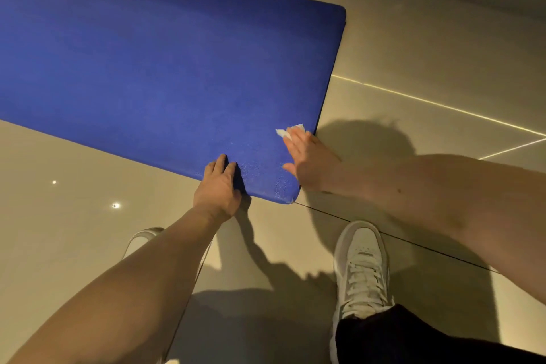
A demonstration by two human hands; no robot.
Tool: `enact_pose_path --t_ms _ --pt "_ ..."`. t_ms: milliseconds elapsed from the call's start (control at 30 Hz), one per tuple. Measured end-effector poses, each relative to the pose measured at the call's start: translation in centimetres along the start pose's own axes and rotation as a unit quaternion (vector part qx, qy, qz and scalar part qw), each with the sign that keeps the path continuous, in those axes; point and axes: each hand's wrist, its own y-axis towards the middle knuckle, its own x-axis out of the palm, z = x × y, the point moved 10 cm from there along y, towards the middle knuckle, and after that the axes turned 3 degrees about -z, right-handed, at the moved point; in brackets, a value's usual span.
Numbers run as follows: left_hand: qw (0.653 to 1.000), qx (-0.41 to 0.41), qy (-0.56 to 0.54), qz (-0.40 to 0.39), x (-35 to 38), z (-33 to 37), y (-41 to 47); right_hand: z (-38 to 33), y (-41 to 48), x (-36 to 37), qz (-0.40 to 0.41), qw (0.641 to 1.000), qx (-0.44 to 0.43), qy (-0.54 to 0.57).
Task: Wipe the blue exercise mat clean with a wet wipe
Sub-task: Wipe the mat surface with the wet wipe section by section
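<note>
Mat (pixel 147 68) lies flat on floor (pixel 413 68), upper left to centre of frame. Your right hand (pixel 310 159), fingers flat, presses wipe (pixel 283 131) down near mat's lower right corner. Left hand (pixel 217 189), fingers spread on near edge, pins mat. Step: wiping corner end (how much is clean, cannot tell). Next: sweep wipe leftward with even pressure, mat pinned.

I read mat (pixel 147 68): matt, finely grained | floor (pixel 428 53): glossy polished tile | wipe (pixel 283 132): thin, papery | near shoe (pixel 362 260): smooth leather-look
</note>
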Motion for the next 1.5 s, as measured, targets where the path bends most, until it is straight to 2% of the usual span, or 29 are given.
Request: enact_pose_path --t_ms 33,100,200,233,300,400,467,567,633,700,767,833,933,1033,1100,1167,1233,1367,1500 --pt "1.0 -0.012 -0.001 0.004 -0.2 -0.5 -0.1 1.1 0.7 -0.3 0.031 0.999 0.019 -0.013" --pt "0.999 -0.03 -0.008 0.016 -0.7 -1.5 -0.3 -0.2 0.5 -0.4 0.039 0.998 0.025 -0.037" --pt "0.999 -0.031 -0.025 0.03 -1.3 -2.7 -0.4 -6.8 -3.1 1.6 0.017 0.993 -0.08 -0.082" --pt "0.999 -0.032 -0.03 0.029 -1.3 -3.0 -0.4 -8.9 -4.9 2.4 0.025 0.99 -0.124 -0.066" --pt "0.999 -0.026 -0.032 0.026 -1.4 -3.2 -0.5 -10.9 -7.1 3.0 0.043 0.985 -0.159 -0.046" --pt "0.999 -0.015 -0.036 0.031 -1.3 -3.2 -0.6 -9.5 -5.0 1.9 0.026 0.987 -0.156 -0.006" --pt "0.999 -0.019 -0.035 0.025 -1.2 -3.4 -0.5 -6.4 -0.9 -0.4 0.03 0.995 -0.092 -0.028" --pt "0.999 -0.019 -0.044 0.018 -1.1 -3.5 -0.5 -3.0 3.8 -0.4 0.006 0.999 -0.043 -0.03" --pt "0.998 -0.016 -0.053 0.017 -1.3 -3.5 -0.6 -3.8 4.3 -0.4 0.039 0.999 -0.021 -0.031" --pt "0.998 -0.019 -0.054 0.013 -1.4 -3.7 -0.7 -8.1 2.2 1.0 0.037 0.997 -0.066 -0.03" --pt "0.998 -0.019 -0.056 0.013 -1.6 -3.8 -0.7 -12.5 -1.8 2.7 0.022 0.988 -0.153 -0.014" --pt "0.998 -0.022 -0.059 0.008 -1.4 -3.9 -0.7 -14.2 -4.1 3.3 0.008 0.979 -0.203 -0.022" --pt "0.997 -0.021 -0.073 0.02 -1.5 -4.1 -0.6 -11.4 -0.6 0.8 0.024 0.98 -0.195 0.006" --pt "0.997 -0.011 -0.07 0.024 -1.6 -4.0 -0.6 -7.6 4.7 -1.2 0.01 0.991 -0.128 0.039" --pt "0.997 -0.009 -0.068 0.026 -1.8 -4.2 -0.5 -6.2 6.6 -0.8 -0.007 0.995 -0.103 0.016" --pt "0.997 -0.007 -0.066 0.027 -1.9 -4.3 -0.6 -6.7 6.8 -1.2 0.024 0.996 -0.09 -0.002" --pt "0.997 -0.006 -0.067 0.027 -2.0 -4.2 -0.7 -8.5 5.3 -1.6 0.039 0.995 -0.091 0.005" --pt "0.998 -0.013 -0.057 0.038 -2.4 -3.9 -0.8 -12.0 -1.3 1.5 -0.001 0.988 -0.153 0.023" --pt "0.997 -0.018 -0.056 0.048 -2.5 -3.7 -0.6 -11.7 -4.6 3.2 -0.028 0.979 -0.2 -0.023"
